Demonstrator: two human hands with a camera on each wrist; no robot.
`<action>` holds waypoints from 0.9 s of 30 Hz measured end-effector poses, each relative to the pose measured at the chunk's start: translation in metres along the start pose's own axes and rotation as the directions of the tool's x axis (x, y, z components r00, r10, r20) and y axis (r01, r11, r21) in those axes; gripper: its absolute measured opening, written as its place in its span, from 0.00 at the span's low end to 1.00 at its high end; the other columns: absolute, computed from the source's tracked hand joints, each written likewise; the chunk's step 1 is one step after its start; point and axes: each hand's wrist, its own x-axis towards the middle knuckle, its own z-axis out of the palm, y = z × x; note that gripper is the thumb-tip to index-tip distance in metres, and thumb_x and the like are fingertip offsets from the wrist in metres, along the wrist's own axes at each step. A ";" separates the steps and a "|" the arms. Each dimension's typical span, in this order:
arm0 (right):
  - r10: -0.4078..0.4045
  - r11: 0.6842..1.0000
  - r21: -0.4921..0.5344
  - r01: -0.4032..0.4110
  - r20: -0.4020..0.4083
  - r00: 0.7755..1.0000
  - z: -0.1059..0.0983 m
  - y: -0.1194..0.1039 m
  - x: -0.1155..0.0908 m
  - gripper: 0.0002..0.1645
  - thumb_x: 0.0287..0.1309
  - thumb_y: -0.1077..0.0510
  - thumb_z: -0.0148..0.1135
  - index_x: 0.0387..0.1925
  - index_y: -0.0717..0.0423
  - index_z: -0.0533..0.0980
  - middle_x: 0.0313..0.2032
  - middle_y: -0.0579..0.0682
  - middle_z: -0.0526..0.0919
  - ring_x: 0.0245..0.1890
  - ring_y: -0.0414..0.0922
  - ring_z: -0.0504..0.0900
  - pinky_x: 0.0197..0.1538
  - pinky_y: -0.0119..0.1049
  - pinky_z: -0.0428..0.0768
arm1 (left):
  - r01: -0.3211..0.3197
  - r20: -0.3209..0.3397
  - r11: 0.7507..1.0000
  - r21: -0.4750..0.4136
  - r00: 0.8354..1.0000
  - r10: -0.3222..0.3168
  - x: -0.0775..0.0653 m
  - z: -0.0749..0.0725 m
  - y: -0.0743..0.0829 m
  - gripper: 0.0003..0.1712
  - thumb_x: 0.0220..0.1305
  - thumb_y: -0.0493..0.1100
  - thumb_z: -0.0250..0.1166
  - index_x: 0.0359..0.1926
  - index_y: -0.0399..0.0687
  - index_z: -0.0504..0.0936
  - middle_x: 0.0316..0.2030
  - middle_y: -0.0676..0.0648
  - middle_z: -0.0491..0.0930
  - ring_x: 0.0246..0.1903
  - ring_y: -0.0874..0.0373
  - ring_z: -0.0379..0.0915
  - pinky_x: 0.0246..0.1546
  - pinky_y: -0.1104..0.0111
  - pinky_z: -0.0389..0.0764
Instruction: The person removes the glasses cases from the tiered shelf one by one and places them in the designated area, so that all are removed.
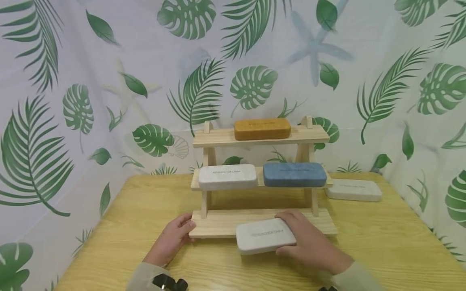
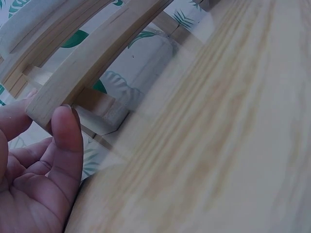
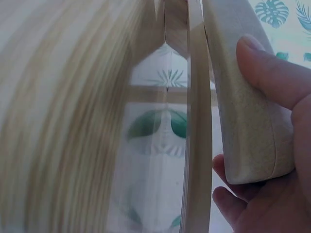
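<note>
Grey-white glasses case [image 1: 259,238]: probably light, stiff; best held across its width. Right hand [image 1: 309,242]: fingers gripping its right end. Left hand [image 1: 175,236]: pinching three-tier wooden rack [image 1: 216,226], bottom-board corner.

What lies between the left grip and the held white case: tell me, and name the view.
In the head view, only a bare stretch of the bottom shelf lies between the left grip and the held white case.

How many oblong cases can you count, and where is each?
5: an orange case on the top shelf; a white case and a blue case on the middle shelf; one pale case in the right hand; another white case on the table. Others may be hidden.
</note>
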 end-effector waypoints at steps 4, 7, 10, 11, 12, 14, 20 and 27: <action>0.015 1.000 0.001 -0.015 -0.004 1.000 -0.009 0.008 -0.007 0.50 0.46 0.39 0.81 0.68 0.52 0.70 0.62 0.47 0.72 0.61 0.49 0.72 0.61 0.53 0.74 | 0.002 0.001 1.000 0.006 1.000 -0.002 0.000 0.000 0.002 0.37 0.77 0.49 0.58 0.75 0.33 0.58 0.68 0.32 0.67 0.57 0.46 0.73 0.48 0.58 0.80; 0.025 1.000 0.003 -0.025 -0.002 1.000 -0.015 0.016 -0.014 0.51 0.47 0.35 0.78 0.68 0.51 0.70 0.63 0.48 0.71 0.61 0.50 0.72 0.60 0.54 0.74 | 0.006 0.006 1.000 0.004 1.000 -0.006 -0.001 -0.001 0.003 0.37 0.77 0.49 0.58 0.75 0.33 0.58 0.68 0.33 0.66 0.58 0.46 0.72 0.49 0.57 0.80; 0.040 0.999 -0.005 -0.040 -0.008 0.999 -0.021 0.025 -0.021 0.52 0.49 0.30 0.74 0.69 0.50 0.69 0.64 0.47 0.71 0.61 0.49 0.72 0.60 0.55 0.73 | 0.004 0.013 1.000 0.003 1.000 -0.004 -0.001 -0.001 0.002 0.37 0.77 0.49 0.58 0.75 0.33 0.57 0.67 0.33 0.67 0.58 0.46 0.72 0.49 0.58 0.80; 0.044 0.999 -0.009 -0.044 -0.012 0.999 -0.022 0.028 -0.024 0.52 0.49 0.29 0.72 0.69 0.49 0.69 0.64 0.46 0.71 0.61 0.49 0.71 0.60 0.55 0.74 | 0.002 0.016 1.000 0.005 1.000 -0.002 -0.001 -0.001 0.002 0.37 0.78 0.50 0.58 0.75 0.33 0.57 0.67 0.33 0.67 0.58 0.46 0.72 0.49 0.58 0.80; 0.047 0.999 -0.011 -0.048 -0.015 0.999 -0.024 0.032 -0.026 0.52 0.49 0.28 0.71 0.69 0.48 0.69 0.64 0.46 0.70 0.61 0.49 0.71 0.60 0.55 0.73 | 0.000 0.017 1.000 0.007 1.000 0.000 -0.001 -0.001 0.002 0.37 0.78 0.50 0.58 0.75 0.32 0.57 0.67 0.33 0.67 0.58 0.46 0.72 0.49 0.58 0.80; 0.046 0.999 -0.011 -0.046 -0.023 0.999 -0.027 0.039 -0.031 0.52 0.50 0.26 0.69 0.70 0.48 0.69 0.64 0.47 0.70 0.61 0.50 0.71 0.59 0.57 0.73 | 0.001 0.021 1.000 0.010 1.000 -0.001 -0.002 -0.002 0.001 0.37 0.78 0.50 0.57 0.75 0.32 0.57 0.67 0.33 0.67 0.59 0.46 0.71 0.49 0.58 0.80; 0.057 0.998 -0.035 -0.059 -0.055 0.997 -0.041 0.058 -0.044 0.53 0.51 0.26 0.68 0.71 0.48 0.67 0.63 0.51 0.71 0.61 0.52 0.70 0.56 0.58 0.73 | -0.001 0.027 1.000 0.014 1.000 0.001 -0.001 -0.003 -0.002 0.37 0.78 0.50 0.57 0.75 0.32 0.57 0.68 0.33 0.66 0.59 0.46 0.71 0.50 0.58 0.79; 0.055 0.995 -0.074 -0.063 -0.104 0.993 -0.065 0.079 -0.058 0.49 0.52 0.34 0.74 0.69 0.53 0.68 0.61 0.55 0.72 0.59 0.54 0.70 0.53 0.56 0.72 | -0.016 0.023 0.999 0.028 1.000 0.015 -0.001 -0.002 0.000 0.37 0.78 0.51 0.56 0.75 0.33 0.57 0.68 0.33 0.67 0.58 0.46 0.72 0.49 0.58 0.79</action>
